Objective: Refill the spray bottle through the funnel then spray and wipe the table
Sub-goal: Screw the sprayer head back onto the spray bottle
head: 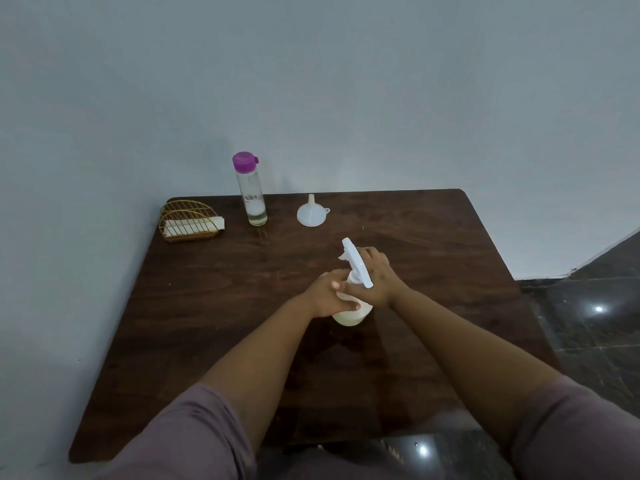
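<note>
A white spray bottle stands upright near the middle of the dark wooden table. My left hand grips its body from the left. My right hand grips the white trigger head at the neck from the right. A white funnel lies mouth-down further back, apart from both hands. A clear bottle with a purple cap stands at the back, a little liquid in its bottom.
A gold wire holder with white folded napkins sits at the back left corner. The wall runs along the table's back and left sides. Dark glossy floor tiles lie to the right.
</note>
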Tool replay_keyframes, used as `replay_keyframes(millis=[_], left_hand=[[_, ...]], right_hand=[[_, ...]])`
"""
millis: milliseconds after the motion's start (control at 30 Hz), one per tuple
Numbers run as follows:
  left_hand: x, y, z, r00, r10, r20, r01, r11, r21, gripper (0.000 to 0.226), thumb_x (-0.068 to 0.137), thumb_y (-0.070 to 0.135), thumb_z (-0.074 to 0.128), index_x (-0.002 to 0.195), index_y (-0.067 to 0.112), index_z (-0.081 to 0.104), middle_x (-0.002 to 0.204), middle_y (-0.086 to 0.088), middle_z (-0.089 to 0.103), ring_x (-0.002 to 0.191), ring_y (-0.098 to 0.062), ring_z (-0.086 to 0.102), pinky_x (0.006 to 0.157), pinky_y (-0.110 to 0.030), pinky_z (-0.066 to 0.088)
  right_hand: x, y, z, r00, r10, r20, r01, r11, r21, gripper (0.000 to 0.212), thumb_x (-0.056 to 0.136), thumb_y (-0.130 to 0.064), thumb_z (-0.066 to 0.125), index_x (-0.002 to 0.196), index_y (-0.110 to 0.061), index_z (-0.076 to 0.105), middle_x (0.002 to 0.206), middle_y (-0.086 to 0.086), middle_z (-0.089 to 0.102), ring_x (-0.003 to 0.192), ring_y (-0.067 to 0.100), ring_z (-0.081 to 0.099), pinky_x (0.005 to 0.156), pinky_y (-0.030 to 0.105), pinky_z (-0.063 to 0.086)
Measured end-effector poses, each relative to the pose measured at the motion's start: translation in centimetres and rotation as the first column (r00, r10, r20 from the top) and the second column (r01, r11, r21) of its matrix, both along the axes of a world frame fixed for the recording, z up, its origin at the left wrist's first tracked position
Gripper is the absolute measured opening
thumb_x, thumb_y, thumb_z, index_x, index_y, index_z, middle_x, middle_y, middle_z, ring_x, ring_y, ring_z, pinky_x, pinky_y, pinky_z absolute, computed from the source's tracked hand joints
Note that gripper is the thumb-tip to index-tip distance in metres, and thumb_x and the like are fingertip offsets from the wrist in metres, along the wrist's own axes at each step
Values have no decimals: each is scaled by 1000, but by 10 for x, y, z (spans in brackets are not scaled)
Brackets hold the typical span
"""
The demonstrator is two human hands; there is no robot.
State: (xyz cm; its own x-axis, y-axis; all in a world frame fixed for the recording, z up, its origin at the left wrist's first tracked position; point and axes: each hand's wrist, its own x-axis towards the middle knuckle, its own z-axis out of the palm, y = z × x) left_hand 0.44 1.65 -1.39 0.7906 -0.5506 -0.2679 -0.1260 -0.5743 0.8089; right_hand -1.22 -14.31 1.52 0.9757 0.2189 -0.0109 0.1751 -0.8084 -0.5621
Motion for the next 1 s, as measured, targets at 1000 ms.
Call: replay_keyframes(millis=[1000], left_hand=[[-51,-25,-14,976,179,-123,-197,969,-152,103,52,27,95,139,24,40,141,3,46,132,-15,42,108,-45,42]], right_hand=[[-30,38,-7,901,-422,106,317,804,503,30,87,-29,69,109,-9,64,101,5,64,90,14,65,77,24,54]])
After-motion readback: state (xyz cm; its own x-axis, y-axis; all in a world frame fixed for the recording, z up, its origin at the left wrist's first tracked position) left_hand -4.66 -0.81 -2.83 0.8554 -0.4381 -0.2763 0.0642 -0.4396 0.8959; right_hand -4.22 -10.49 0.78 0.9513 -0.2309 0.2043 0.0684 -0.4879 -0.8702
